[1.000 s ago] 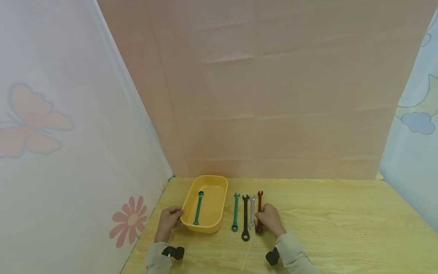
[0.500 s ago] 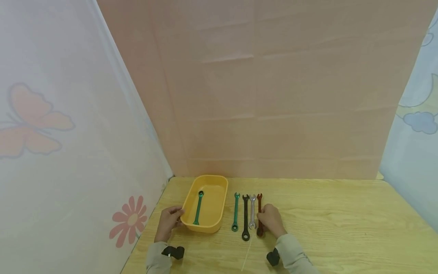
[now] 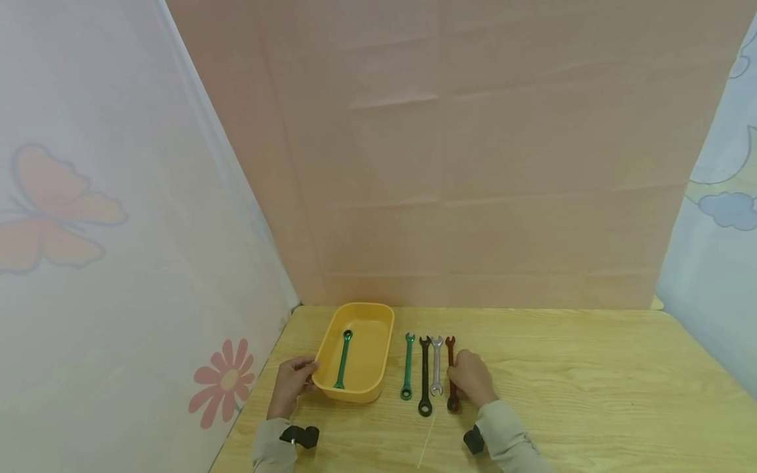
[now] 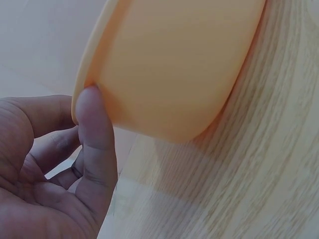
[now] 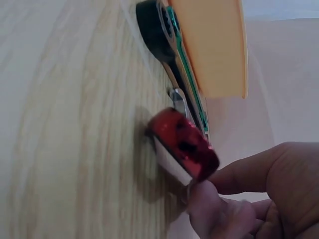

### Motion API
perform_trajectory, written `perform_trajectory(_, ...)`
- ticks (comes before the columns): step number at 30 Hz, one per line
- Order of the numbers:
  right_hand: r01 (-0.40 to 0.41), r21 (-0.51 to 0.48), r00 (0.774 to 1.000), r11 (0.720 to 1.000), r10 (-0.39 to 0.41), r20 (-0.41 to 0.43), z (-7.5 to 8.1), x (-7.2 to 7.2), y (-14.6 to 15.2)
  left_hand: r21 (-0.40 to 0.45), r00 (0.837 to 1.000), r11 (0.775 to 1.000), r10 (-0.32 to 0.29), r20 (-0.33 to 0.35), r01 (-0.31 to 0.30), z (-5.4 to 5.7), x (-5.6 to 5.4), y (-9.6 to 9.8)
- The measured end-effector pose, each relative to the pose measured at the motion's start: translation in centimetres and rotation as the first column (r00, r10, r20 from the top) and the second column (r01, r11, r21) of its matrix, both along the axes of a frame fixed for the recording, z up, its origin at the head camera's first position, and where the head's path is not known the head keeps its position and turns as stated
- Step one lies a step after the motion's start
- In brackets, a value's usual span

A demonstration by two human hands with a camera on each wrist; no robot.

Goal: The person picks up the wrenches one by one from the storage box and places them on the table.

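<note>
A yellow plastic tray stands on the left of the table with a green wrench lying inside. My left hand pinches its near left corner rim between thumb and fingers, plain in the left wrist view. On the right, my right hand holds a red wrench by its shaft; in the right wrist view its ring end is close to the wood. To its left lie a silver wrench, a black wrench and another green wrench, roughly parallel.
The light wooden table extends to the right of the wrenches. A brown sheet hangs behind the table. A patterned white curtain borders the left side, another the right.
The red wrench in my right hand has shifted slightly toward me, then a little right, away from the silver one. My left hand and the tray have stayed in place.
</note>
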State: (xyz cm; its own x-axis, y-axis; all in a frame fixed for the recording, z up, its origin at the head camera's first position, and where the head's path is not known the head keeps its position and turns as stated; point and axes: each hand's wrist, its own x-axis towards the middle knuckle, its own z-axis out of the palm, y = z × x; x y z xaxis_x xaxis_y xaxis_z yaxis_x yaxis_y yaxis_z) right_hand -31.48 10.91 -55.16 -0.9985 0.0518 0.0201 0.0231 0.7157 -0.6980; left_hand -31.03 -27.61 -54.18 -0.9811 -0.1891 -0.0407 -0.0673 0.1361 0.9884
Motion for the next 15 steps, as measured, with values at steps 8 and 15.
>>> perform_trajectory(8, -0.009, 0.047, 1.000, 0.999, 0.008, 0.021, 0.13, -0.27, 0.06, 0.001, 1.000, 1.000, 0.002, 0.008, -0.002, 0.01, 0.13, 0.01)
perform_trajectory(15, -0.007, 0.046, 0.999, 0.999, 0.006, 0.032, 0.07, -0.12, 0.02, 0.002, 1.000, 1.000, 0.001, -0.006, -0.001, 0.05, 0.09, -0.06)
